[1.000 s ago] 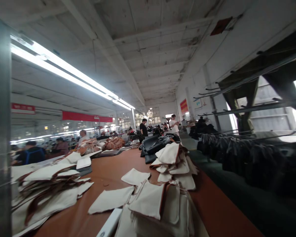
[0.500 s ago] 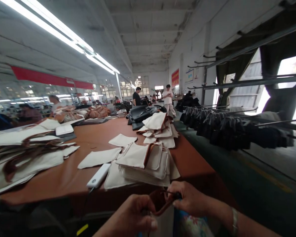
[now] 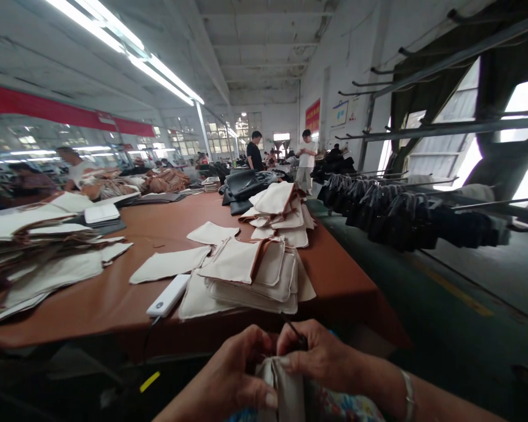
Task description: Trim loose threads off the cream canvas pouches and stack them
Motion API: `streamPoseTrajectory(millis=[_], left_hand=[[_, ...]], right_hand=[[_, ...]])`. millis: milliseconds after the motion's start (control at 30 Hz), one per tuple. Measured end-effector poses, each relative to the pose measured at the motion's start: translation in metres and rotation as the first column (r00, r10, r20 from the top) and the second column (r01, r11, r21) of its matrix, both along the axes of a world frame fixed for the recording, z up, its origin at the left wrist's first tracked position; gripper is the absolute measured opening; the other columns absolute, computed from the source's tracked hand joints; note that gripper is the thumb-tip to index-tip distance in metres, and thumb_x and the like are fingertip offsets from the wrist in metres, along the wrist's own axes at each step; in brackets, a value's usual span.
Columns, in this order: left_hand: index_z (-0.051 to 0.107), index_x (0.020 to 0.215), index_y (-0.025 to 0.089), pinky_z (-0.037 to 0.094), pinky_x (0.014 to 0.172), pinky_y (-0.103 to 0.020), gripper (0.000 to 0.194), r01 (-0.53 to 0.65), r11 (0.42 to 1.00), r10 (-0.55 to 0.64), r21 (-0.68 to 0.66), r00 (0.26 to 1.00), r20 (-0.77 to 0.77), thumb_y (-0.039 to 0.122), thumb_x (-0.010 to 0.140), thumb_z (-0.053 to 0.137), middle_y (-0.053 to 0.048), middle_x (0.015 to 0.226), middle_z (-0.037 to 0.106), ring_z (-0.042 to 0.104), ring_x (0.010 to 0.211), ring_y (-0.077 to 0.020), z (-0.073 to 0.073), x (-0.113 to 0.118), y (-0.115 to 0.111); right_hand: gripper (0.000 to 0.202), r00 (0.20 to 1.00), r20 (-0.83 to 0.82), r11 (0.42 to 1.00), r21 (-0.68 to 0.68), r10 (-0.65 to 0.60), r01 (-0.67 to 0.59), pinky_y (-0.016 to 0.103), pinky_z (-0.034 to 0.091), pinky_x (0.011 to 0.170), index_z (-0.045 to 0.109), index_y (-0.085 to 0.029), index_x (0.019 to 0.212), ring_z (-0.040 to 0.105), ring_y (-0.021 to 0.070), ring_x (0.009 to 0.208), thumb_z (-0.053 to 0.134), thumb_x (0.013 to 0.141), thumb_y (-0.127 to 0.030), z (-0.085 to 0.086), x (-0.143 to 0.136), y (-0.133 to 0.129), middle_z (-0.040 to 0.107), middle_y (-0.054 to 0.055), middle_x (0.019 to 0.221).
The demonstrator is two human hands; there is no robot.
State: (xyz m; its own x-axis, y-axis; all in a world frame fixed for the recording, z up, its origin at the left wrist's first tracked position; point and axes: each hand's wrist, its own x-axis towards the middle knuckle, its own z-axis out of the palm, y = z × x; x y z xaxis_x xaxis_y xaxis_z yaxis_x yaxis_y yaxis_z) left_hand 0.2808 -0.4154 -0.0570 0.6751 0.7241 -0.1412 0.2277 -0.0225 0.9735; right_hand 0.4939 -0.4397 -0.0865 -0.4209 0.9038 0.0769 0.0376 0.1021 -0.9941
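Note:
My left hand (image 3: 235, 375) and my right hand (image 3: 321, 357) meet at the bottom of the view, both pinching the top edge of a cream canvas piece (image 3: 286, 390) held upright in front of me. A thin dark tool or thread end (image 3: 295, 333) sticks up from my right fingers; I cannot tell which it is. Just beyond my hands, on the brown table (image 3: 114, 299), lies a stack of cream canvas pouches with brown trim (image 3: 255, 275).
A white power bank (image 3: 168, 295) lies at the table's near edge beside loose canvas pieces (image 3: 169, 264). More canvas piles lie at the left (image 3: 35, 264) and further back (image 3: 279, 208). Dark garments hang on racks (image 3: 405, 217) right of the aisle. Two people stand far back (image 3: 305, 158).
The view has tilted down from the ceiling to the table. My hands came into view, and they now hold the cream piece higher and closer together.

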Motion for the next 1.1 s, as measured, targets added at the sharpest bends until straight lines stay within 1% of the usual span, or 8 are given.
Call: streamPoseTrajectory(millis=[100,233,367,533,633,833,967,1100], left_hand=[[0.057,0.088,0.014,0.028,0.057,-0.023,0.05,0.066,0.99,-0.06,-0.127,0.997,0.05,0.047,0.064,0.087,0.003,0.076,0.052,0.038,0.069,-0.0116,-0.006,-0.003,0.005],[0.065,0.083,0.01,0.028,0.059,-0.024,0.044,0.07,0.981,-0.061,-0.182,0.997,0.054,0.051,0.075,0.078,0.001,0.072,0.052,0.038,0.067,-0.0117,-0.011,0.0,0.008],[0.07,0.076,0.01,0.03,0.06,-0.024,0.04,0.057,0.974,-0.039,-0.219,0.996,0.085,0.049,0.074,0.079,-0.002,0.07,0.059,0.044,0.065,-0.0126,-0.013,0.006,0.007],[0.068,0.069,0.01,0.031,0.058,-0.025,0.037,-0.052,0.972,0.061,-0.231,0.998,0.032,0.045,0.07,0.079,-0.002,0.063,0.06,0.044,0.059,-0.0127,-0.013,0.013,0.002],[0.066,0.069,0.011,0.029,0.057,-0.024,0.03,-0.083,0.988,0.077,-0.129,0.996,-0.053,0.04,0.076,0.071,0.001,0.064,0.054,0.04,0.062,-0.0121,-0.011,0.016,-0.002],[0.061,0.066,0.014,0.024,0.053,-0.024,0.018,-0.148,0.988,0.152,0.036,0.974,-0.169,0.029,0.076,0.058,0.003,0.063,0.046,0.037,0.061,-0.0122,-0.015,0.023,-0.007],[0.053,0.064,0.017,0.022,0.052,-0.024,0.024,-0.092,0.995,0.085,-0.036,0.982,-0.166,0.036,0.078,0.06,0.003,0.065,0.044,0.031,0.06,-0.0111,-0.012,0.027,-0.006],[0.057,0.062,0.016,0.029,0.056,-0.025,0.039,-0.032,0.992,0.023,-0.123,0.997,-0.075,0.051,0.075,0.067,0.0,0.07,0.049,0.036,0.064,-0.0132,-0.005,0.025,-0.007]], right_hand=[[0.014,1.0,0.002,0.999,-0.033,-0.004,0.004,0.023,0.034,0.059,0.063,-0.013,0.077,0.042,0.0114,0.065,0.068,0.075,-0.026,0.003,0.002,0.0,0.053,-0.002,0.068],[0.015,1.0,0.001,0.997,-0.075,-0.001,0.001,0.022,0.031,0.055,0.062,-0.014,0.078,0.038,0.0096,0.06,0.068,0.075,-0.027,0.005,0.005,-0.001,0.048,-0.005,0.063],[0.013,1.0,-0.027,0.991,-0.136,-0.003,-0.001,0.021,0.028,0.053,0.061,-0.015,0.077,0.036,0.0088,0.057,0.067,0.073,-0.025,0.004,0.005,-0.001,0.047,-0.005,0.063],[0.014,1.0,-0.021,0.98,-0.198,0.002,-0.006,0.021,0.026,0.05,0.058,-0.015,0.076,0.032,0.0077,0.052,0.065,0.075,-0.028,0.008,0.004,0.0,0.042,-0.007,0.058],[0.022,0.998,0.057,0.991,-0.132,-0.018,0.025,0.021,0.03,0.053,0.059,-0.015,0.078,0.038,0.0085,0.057,0.071,0.076,-0.033,0.012,0.003,0.0,0.048,-0.005,0.063],[0.012,0.973,0.205,0.99,-0.077,-0.103,0.121,0.019,0.03,0.051,0.063,-0.013,0.072,0.043,0.0094,0.058,0.072,0.067,-0.017,0.006,-0.002,0.002,0.055,-0.003,0.062],[0.005,0.959,0.225,0.98,-0.053,-0.175,0.191,0.02,0.029,0.048,0.066,-0.013,0.07,0.041,0.0089,0.054,0.068,0.066,-0.013,0.0,-0.002,0.001,0.054,-0.004,0.058],[0.003,0.967,0.16,0.977,0.107,-0.198,0.183,0.022,0.038,0.058,0.068,-0.014,0.071,0.051,0.0121,0.063,0.065,0.07,-0.012,-0.003,0.0,-0.007,0.061,-0.002,0.065]])
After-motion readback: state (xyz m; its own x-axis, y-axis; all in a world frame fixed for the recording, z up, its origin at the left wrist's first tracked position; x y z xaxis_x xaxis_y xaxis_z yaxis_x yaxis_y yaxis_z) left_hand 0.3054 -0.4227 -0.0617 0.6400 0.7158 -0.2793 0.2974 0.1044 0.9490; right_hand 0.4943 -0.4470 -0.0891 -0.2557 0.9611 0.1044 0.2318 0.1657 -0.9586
